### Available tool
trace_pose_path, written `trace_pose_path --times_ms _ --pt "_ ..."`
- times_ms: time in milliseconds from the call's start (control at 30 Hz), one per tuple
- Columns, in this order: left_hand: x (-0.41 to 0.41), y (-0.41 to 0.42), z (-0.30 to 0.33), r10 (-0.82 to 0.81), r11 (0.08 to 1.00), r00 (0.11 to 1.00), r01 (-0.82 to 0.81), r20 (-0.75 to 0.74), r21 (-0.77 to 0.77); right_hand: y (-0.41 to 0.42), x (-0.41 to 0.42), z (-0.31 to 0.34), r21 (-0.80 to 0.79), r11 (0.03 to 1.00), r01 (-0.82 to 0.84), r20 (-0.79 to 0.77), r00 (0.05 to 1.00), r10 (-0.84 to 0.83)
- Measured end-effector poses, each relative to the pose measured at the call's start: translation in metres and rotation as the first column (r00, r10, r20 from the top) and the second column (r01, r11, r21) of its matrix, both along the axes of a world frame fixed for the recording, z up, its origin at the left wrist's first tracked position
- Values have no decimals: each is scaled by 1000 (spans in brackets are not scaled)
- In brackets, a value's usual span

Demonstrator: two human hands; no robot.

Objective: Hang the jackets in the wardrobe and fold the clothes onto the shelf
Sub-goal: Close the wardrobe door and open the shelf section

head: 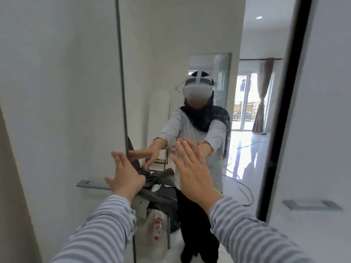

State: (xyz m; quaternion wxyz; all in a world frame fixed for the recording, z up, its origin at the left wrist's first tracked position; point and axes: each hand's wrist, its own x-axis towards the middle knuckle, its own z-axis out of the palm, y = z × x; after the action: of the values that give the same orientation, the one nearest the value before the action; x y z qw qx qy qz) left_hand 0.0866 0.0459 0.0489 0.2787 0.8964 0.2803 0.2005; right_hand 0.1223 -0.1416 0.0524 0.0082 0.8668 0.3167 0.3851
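Hands first: both are up in front of the mirror door (190, 54) of the wardrobe, fingers straight and holding nothing. Left hand (126, 175) is spread near the mirror's left edge, where it meets the white door (66, 92), just above that door's metal handle (91, 184). Can't tell if the fingertips actually touch the glass. Right hand (191, 168) is flat, palm toward the mirror, fingers together, more toward the middle. Both sleeves are grey-striped.

Clothes (159, 188) only show up as a reflection: a dark and grey heap piled on a chair behind the person, low in the mirror by its left edge. Bottle (157, 226) with a red cap stands under that heap. Another white door with a handle (311, 205) sits past the mirror's dark right frame.
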Motion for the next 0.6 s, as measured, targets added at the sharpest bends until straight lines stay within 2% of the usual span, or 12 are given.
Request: trace_pose_path --times_ms 100,167,267,333,433,533,600 --pt "3 -42 -8 86 989 985 -103 152 107 -55 -8 -24 62 993 101 -53 994 -98" --pt "7 -79 -20 13 981 975 -55 220 185 -91 -15 -34 79 972 219 -101 972 -211" --pt "12 -140 -35 -165 954 957 93 240 285 -142 -21 -41 110 910 400 -128 913 -386" --pt "15 -177 -41 -285 911 933 192 221 365 -173 -24 -45 140 866 480 -168 873 -457" --pt "20 -224 -44 -459 801 882 359 107 479 -207 -30 -50 171 851 496 -129 868 -480" --pt "28 -262 -39 -556 725 831 488 -5 486 -224 -31 -49 346 817 462 -108 884 -454" --pt "32 -279 -37 -548 723 833 519 -79 456 -234 -27 -54 365 796 483 -144 874 -464"
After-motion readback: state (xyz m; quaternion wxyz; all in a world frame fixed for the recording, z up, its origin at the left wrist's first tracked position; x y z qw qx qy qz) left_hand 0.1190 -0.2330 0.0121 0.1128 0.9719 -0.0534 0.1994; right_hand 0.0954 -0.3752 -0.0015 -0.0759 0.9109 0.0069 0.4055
